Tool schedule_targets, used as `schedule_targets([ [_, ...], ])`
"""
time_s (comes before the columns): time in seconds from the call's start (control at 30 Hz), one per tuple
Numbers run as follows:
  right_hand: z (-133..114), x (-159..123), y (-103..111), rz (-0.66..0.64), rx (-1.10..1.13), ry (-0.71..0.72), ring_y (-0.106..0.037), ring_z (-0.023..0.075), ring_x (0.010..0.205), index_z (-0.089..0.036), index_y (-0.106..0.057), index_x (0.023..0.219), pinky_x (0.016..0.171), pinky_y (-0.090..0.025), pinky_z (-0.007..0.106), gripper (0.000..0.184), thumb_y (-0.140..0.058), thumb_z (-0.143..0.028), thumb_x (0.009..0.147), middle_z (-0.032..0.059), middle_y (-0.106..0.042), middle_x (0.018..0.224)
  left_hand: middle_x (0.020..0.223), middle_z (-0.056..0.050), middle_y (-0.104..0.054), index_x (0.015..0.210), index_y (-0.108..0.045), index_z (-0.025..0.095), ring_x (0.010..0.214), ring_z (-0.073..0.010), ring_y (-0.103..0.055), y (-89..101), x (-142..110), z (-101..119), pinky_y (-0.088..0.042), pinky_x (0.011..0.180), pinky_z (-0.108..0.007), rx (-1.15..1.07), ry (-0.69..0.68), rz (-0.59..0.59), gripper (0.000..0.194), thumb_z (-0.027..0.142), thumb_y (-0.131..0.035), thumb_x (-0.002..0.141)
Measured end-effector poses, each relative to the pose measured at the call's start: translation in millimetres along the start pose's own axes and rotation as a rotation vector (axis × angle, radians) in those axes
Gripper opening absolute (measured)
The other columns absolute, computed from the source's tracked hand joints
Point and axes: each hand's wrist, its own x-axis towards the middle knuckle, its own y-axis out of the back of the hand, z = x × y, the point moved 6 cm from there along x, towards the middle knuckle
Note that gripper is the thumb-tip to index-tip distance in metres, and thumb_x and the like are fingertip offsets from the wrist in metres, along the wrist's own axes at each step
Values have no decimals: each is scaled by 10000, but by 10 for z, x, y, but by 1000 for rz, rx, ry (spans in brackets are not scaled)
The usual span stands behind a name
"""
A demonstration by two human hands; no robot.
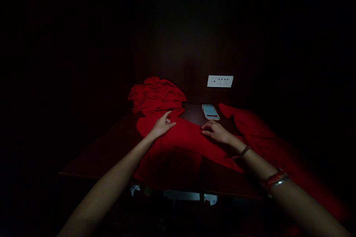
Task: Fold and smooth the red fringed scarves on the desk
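A red cloth [178, 144] lies spread over the dark table, with part of it reaching down to the front edge. My left hand [162, 125] rests on the cloth's far left part, thumb and fingers apart. Along the cloth's upper right edge is my right hand [217, 132], its fingers loosely bent and spread, with nothing visibly gripped. A string bracelet and bangles circle my right wrist and forearm. Behind my left hand sits a crumpled heap of red cloth [157, 94]. Another red cloth [258, 133] stretches along the right side, beyond my right forearm.
A phone [211, 113] with a lit screen lies on the table [105, 148] behind my right hand. On the dark wall is a white socket panel [220, 81]. Pale objects [182, 195] show below the table's front edge. The surroundings are very dark.
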Motion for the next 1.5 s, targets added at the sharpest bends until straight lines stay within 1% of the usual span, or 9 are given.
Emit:
schedule_targets([
  [0.43, -102, -294, -181, 160, 77, 140, -441, 156, 928, -193, -420, 1073, 835, -365, 315, 314, -429, -200, 759, 66, -430, 1022, 589, 39, -461, 1139, -417, 176, 556, -98, -451, 171, -56, -37, -346, 534, -187, 585, 37, -24, 506, 115, -464, 639],
  [0.57, -94, -296, -174, 177, 77, 120, -451, 156, 903, -181, -434, 1035, 818, -376, 311, 284, -425, -182, 751, 69, -432, 992, 714, -9, -522, 1113, -444, 149, 688, -127, -490, 169, -27, 87, -378, 650, -214, 624, -109, 23, 418, 213, -453, 700],
  [0.67, -74, -289, -180, 175, 87, 116, -453, 153, 899, -175, -433, 1036, 824, -374, 302, 288, -420, -177, 749, 71, -424, 995, 813, -49, -558, 1059, -489, 136, 787, -154, -504, 378, -28, 34, -374, 726, -244, 604, -1, 126, 374, 315, -414, 740],
  [0.83, -43, -286, -203, 176, 90, 114, -454, 150, 898, -162, -442, 1035, 835, -370, 289, 286, -411, -178, 752, 76, -422, 993, 881, -43, -582, 928, -560, 135, 788, -152, -527, 529, -244, -222, -397, 691, -221, 388, 202, -146, 343, 342, -499, 662],
  [1.0, -34, -289, -217, 174, 75, 109, -463, 155, 894, -167, -449, 1031, 826, -378, 298, 278, -395, -182, 758, 77, -425, 991, 765, -15, -593, 859, -586, 130, 705, -142, -527, 579, -277, -144, -391, 612, -202, 544, 143, -231, 290, 149, -504, 581],
  [1.13, -20, -283, -232, 174, 70, 108, -468, 154, 888, -170, -452, 1024, 821, -383, 298, 271, -390, -184, 760, 73, -429, 984, 786, -21, -602, 817, -606, 153, 746, -142, -526, 621, 18, 106, -372, 670, -207, 703, -16, -84, 287, 86, -439, 593],
  [1.2, -12, -280, -238, 174, 72, 106, -469, 154, 887, -171, -455, 1018, 820, -383, 299, 267, -392, -182, 758, 72, -432, 982, 811, -28, -605, 812, -608, 145, 759, -141, -523, 537, 162, 140, -369, 696, -212, 679, -56, -68, 291, 79, -425, 595],
  [1.3, -7, -276, -235, 174, 81, 96, -470, 156, 882, -173, -461, 1013, 816, -384, 306, 265, -395, -178, 756, 72, -438, 979, 753, -14, -613, 744, -614, 127, 723, -135, -527, 238, 271, 27, -386, 686, -213, 532, -23, -257, 237, 100, -436, 590],
  [1.5, -22, -276, -203, 172, 98, 62, -476, 159, 874, -180, -477, 1001, 810, -383, 316, 265, -404, -165, 746, 69, -451, 966, 759, -1, -617, 732, -606, 141, 731, -143, -539, -39, 194, 17, -406, 683, -234, 165, 74, -439, 169, 216, -501, 623],
])
